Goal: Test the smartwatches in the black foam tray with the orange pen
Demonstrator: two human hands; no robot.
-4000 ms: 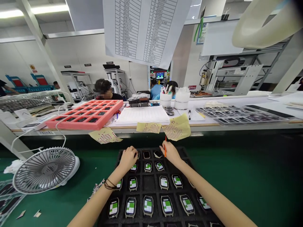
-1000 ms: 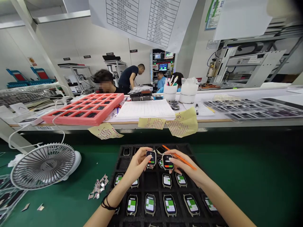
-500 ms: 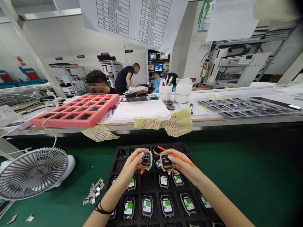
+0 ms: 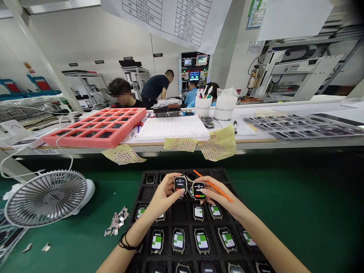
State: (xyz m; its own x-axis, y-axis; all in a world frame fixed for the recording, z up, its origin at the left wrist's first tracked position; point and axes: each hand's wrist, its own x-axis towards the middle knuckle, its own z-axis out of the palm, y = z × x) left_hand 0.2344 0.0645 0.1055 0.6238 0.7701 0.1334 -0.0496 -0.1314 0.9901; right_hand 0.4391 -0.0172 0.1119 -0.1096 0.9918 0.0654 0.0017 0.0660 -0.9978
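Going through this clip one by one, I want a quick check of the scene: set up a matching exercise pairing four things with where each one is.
Things:
1. orange stick
2. lit smartwatch
3. white desk fan
4. silvery scraps

Places:
A. In a loose pile on the green mat, left of the black foam tray
B. Held in the left hand
C. Slanting through the fingers of the right hand
D. Far left, tilted back

Pairs: 1-C, 2-B, 3-D, 4-A

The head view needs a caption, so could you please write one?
Left hand holds a watch, right hand another watch and an orange pen, above a black foam tray.
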